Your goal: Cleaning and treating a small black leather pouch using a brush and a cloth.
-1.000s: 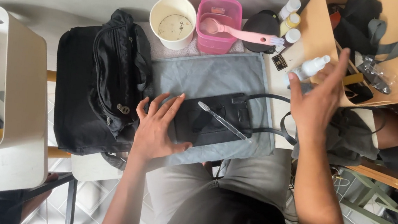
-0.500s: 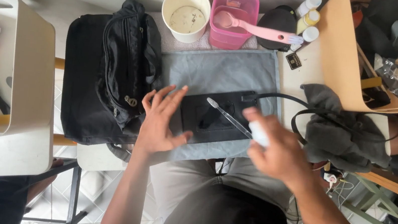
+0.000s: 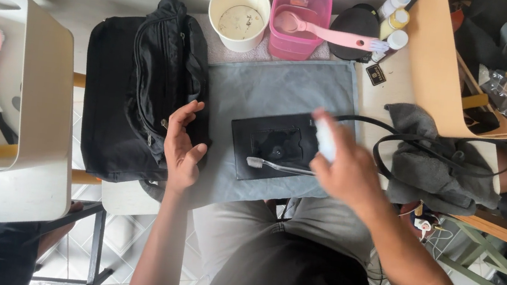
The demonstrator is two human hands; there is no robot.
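My right hand (image 3: pixel 347 170) holds a small white bottle (image 3: pixel 325 138), blurred by motion, over the right end of a flat black pouch (image 3: pixel 272 145). The pouch lies on a grey cloth (image 3: pixel 273 90), with a toothbrush (image 3: pixel 276 165) resting along its near edge. My left hand (image 3: pixel 182 146) hovers open, fingers apart, at the cloth's left edge beside a black bag (image 3: pixel 134 92). A black strap (image 3: pixel 395 140) runs from the pouch to the right.
A white cup (image 3: pixel 240 5), a pink tub (image 3: pixel 300 13) with a pink brush (image 3: pixel 337 35), and small bottles (image 3: pixel 393 11) line the far edge. A white bin (image 3: pixel 47 91) with brushes stands left. A grey rag (image 3: pixel 431 164) and a tan chair back (image 3: pixel 436 68) sit right.
My right hand came back from the far right with the white bottle and now holds it over the pouch. My left hand lifted off the pouch and shifted left.
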